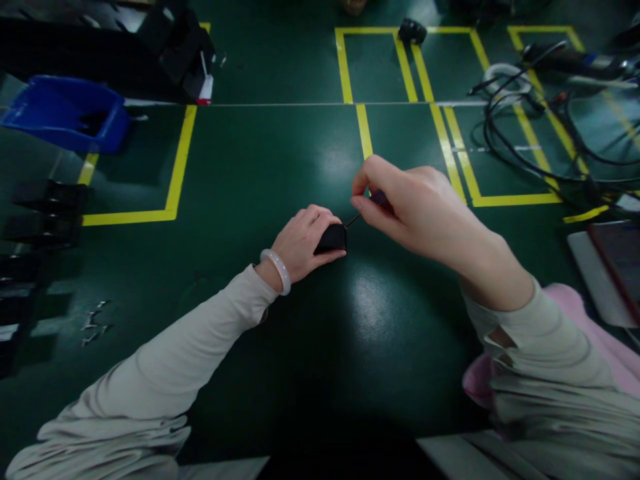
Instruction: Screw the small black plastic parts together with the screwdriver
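My left hand [306, 243] is wrapped around a small black box-shaped part [332, 239] on the green tabletop, thumb along its near side and fingers over the top. A pale bangle [276, 270] circles that wrist. Above and to the right, my right hand [407, 203] pinches the dark handle of a thin-shafted screwdriver [354, 219]. The shaft slants down to the left, and its tip meets the upper right end of the black part. What the tip sits in is too small to make out.
Several small metal pieces [94, 323] lie at left, below black parts [47, 193] and a blue bin [70, 117]. Cables [505, 143] coil at the right near a power-tool-like cylinder [575, 61]. A phone-like slab [615, 260] and pink cloth [570, 307] are near my right arm.
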`<state>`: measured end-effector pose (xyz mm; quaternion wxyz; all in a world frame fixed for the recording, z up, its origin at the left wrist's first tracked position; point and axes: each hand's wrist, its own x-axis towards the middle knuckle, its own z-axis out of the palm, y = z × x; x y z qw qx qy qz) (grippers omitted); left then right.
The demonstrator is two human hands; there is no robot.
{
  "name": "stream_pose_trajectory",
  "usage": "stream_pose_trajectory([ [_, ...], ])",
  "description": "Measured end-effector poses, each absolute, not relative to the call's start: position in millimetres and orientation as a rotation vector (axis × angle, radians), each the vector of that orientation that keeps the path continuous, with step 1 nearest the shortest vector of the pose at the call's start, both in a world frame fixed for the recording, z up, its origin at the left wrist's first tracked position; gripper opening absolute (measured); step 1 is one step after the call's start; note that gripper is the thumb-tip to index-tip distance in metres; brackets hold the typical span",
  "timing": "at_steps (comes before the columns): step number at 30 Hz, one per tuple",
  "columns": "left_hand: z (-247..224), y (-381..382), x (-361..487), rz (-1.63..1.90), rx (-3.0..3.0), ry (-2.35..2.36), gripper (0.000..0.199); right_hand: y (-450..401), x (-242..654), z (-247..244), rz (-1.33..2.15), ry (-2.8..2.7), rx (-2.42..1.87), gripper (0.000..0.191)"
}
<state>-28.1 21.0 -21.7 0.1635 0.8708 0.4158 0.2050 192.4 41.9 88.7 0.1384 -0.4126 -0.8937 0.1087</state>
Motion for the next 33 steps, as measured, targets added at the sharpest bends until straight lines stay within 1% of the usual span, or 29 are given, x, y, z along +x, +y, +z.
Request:
stream_pose_trajectory([
  [7,-11.8,25.2,-32.1,0.428,2.485,1.185,0.049,49.0,194.2,80.9,0.341,-2.485,-1.112,0.012],
  [11,0.8,22.9,-36.2,0.333,2.521,1.244,0.048,47.7,197.8,72.0,0.431,-2.387,-1.052,0.009],
  [20,34.6,19.2,-35.0,-0.083,2.585,1.399,0.049,28.9,211.3,47.8,0.508,-2.157,-1.042,0.005],
  [25,40.6,23.8,-35.2,-0.183,2.488,1.428,0.050,20.9,213.9,36.5,0.564,-2.023,-1.046,0.012],
  [29,36.5,27.4,-37.4,-0.131,2.386,1.374,0.050,19.1,216.0,24.4,0.663,-1.890,-1.059,0.020],
  [33,31.7,26.9,-36.8,-0.082,2.329,1.434,0.051,21.3,218.9,14.8,0.764,-1.793,-1.071,0.024],
])
